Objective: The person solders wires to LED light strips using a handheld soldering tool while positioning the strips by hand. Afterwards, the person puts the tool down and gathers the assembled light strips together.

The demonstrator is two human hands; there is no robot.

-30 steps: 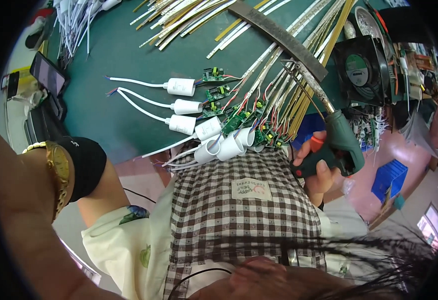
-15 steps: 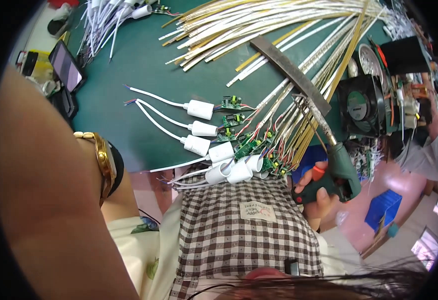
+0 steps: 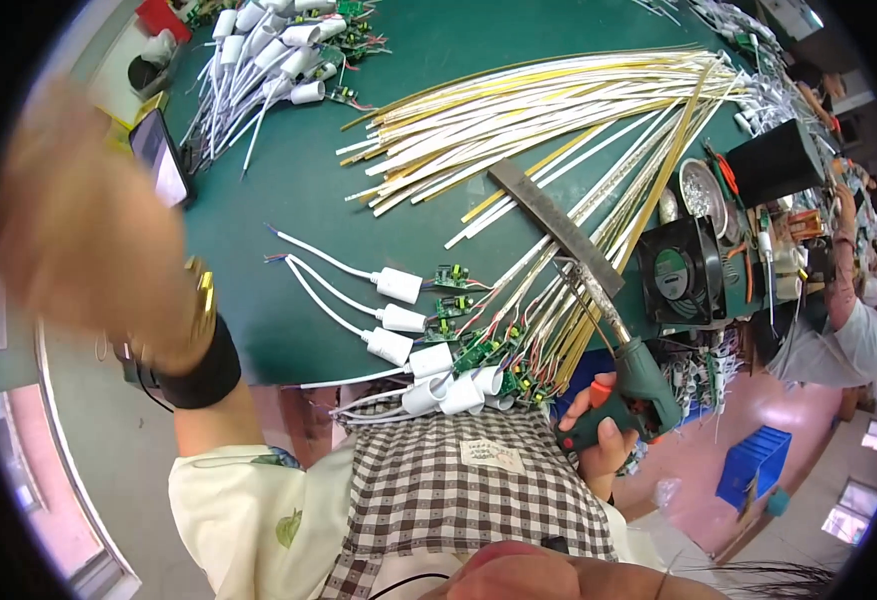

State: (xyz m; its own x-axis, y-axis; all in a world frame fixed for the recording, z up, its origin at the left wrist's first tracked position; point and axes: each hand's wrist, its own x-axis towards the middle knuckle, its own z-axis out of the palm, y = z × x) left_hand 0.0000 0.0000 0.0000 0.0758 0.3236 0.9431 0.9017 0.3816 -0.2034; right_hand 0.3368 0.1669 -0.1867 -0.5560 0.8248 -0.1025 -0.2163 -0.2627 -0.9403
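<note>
My right hand (image 3: pixel 606 445) grips a green soldering gun (image 3: pixel 648 385) with an orange trigger. Its metal barrel points up and away, with the tip near a dark flat metal bar (image 3: pixel 556 225) lying across thin white and yellow strips (image 3: pixel 518 100). My left hand (image 3: pixel 98 230) is raised close at the left, its fingers smeared by motion; a gold watch and black band are on the wrist. At the table's near edge lie white lamp caps (image 3: pixel 398 285) with white cables, joined by wires to small green circuit boards (image 3: pixel 450 275) and the strips.
More white caps with cables (image 3: pixel 298 55) are heaped at the far left, beside a propped phone (image 3: pixel 161 160). To the right stand a black fan (image 3: pixel 680 270), a metal dish (image 3: pixel 703 190) and a black box (image 3: pixel 776 165). Another person's arm (image 3: pixel 843 250) shows beyond, and a blue crate (image 3: pixel 753 465) is on the floor.
My left hand has come into view, raised at the left, where only the forearm showed before. The view has shifted; my right hand still holds the soldering gun by the bar.
</note>
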